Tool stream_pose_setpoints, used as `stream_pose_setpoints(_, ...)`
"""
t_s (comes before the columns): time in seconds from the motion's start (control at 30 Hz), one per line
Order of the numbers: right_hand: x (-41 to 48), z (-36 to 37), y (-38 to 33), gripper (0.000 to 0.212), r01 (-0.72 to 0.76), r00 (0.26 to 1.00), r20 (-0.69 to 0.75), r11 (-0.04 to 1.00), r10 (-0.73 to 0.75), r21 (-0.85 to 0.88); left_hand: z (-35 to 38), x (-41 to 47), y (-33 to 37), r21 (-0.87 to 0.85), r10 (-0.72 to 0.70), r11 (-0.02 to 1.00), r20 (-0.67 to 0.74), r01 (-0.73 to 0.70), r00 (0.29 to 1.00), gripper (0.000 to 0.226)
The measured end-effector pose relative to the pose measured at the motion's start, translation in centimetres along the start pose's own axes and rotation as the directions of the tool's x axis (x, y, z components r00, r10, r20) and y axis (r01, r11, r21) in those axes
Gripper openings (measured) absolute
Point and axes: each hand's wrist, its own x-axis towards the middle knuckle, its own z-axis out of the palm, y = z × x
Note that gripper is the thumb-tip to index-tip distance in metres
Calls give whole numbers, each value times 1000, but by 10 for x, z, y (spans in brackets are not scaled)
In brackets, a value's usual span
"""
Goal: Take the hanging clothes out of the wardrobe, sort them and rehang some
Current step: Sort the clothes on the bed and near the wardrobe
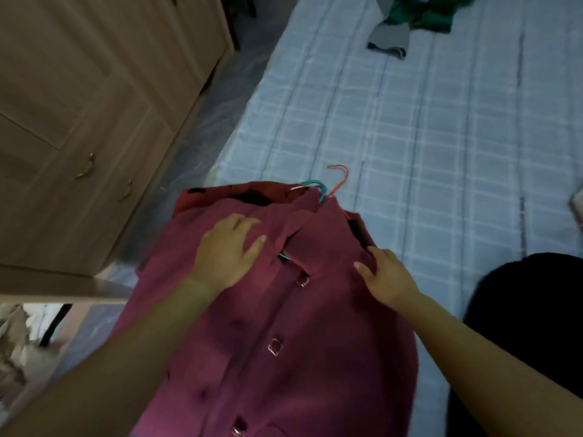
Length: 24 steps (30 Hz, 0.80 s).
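A maroon button-up shirt (284, 326) lies on the bed's near edge, over a red garment with black marks (220, 193). A teal hanger hook (315, 186) and an orange hanger hook (340, 178) stick out at the collar. My left hand (227, 250) rests flat on the shirt's left shoulder, fingers spread. My right hand (388, 275) sits at the shirt's right shoulder, its fingertips curled into the fabric edge there.
The bed (441, 137) has a pale blue checked cover. Green and grey clothes (413, 20) lie at its far end. A dark garment (530, 326) is at the right. The wooden wardrobe (79, 121) with closed doors stands left, across a narrow floor strip.
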Motion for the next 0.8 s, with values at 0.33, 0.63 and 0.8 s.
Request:
stream_pose_setpoints(0.33,23,31,0,52,-124,990,-68,992,125,30,66,84,-50,85,49,994,246,-72,968,78)
stream_pose_setpoints(0.63,-65,23,-5,35,26,960,-275,958,57,287,15,25,-15,-110,152,985,156,-136,976,55)
stream_pose_setpoints(0.8,-171,14,0,29,156,941,-337,913,-21,378,-43,-85,23,-301,138,946,51,-116,989,40)
